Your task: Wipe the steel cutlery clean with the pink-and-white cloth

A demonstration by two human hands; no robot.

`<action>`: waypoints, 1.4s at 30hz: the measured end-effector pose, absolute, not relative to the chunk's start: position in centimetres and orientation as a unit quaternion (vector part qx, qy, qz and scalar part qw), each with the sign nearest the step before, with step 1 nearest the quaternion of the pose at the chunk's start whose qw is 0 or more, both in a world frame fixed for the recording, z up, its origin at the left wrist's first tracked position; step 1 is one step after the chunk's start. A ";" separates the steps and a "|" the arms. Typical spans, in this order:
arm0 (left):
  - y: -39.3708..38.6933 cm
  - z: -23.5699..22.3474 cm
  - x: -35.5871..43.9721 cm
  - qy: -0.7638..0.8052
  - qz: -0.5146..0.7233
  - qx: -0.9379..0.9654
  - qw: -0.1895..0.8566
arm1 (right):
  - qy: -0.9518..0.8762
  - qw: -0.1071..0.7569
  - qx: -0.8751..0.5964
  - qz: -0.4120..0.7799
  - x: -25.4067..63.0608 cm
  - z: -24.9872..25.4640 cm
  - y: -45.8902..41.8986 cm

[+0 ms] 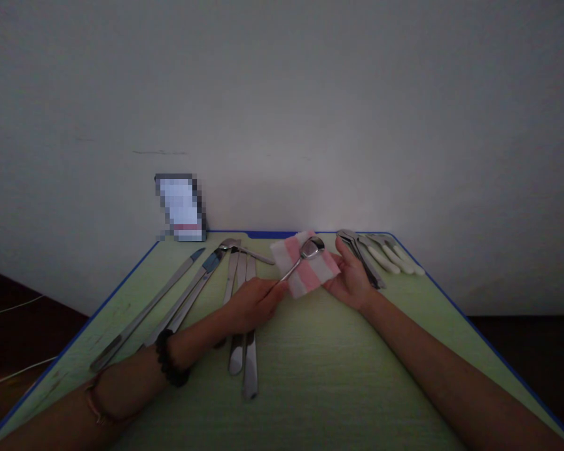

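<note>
My left hand [254, 305] is closed around the handle of a metal spoon [314, 247], its bowl pointing up and to the right. Behind the spoon, a pink-and-white striped cloth [302, 275] is spread out flat. My right hand [350, 279] holds the cloth from its right side, thumb raised and fingers partly hidden behind it. Below and beside my left forearm lie several metal table knives [250, 369]. Close to my right hand rests a bunch of metal cutlery [364, 260].
White-handled cutlery [395, 257] lies at the back right of the green table [319, 388], which has a blue edge. Long metal knives [145, 313] lie on the left, with another spoon [229, 245] near their tips. A blurred phone [181, 207] leans against the wall [282, 125].
</note>
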State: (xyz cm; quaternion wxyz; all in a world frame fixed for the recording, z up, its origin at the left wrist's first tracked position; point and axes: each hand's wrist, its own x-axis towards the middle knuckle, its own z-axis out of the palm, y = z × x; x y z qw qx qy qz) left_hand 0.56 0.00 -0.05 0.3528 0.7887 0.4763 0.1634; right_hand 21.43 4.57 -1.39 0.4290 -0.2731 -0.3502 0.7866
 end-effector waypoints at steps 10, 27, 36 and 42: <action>0.0 -0.2 0.8 0.500 0.148 0.794 0.313 | -0.308 0.494 -0.250 0.774 21.5 -1.1 4.7; -0.3 0.5 0.9 0.490 0.108 0.809 0.307 | -0.362 0.428 -0.263 0.785 21.1 -0.7 4.2; -0.3 0.3 0.7 0.494 0.133 0.787 0.344 | -0.294 0.525 -0.255 0.757 21.3 -0.5 4.5; -0.2 -0.3 0.6 0.487 0.184 0.766 0.377 | -0.276 0.571 -0.239 0.735 20.9 -0.7 4.9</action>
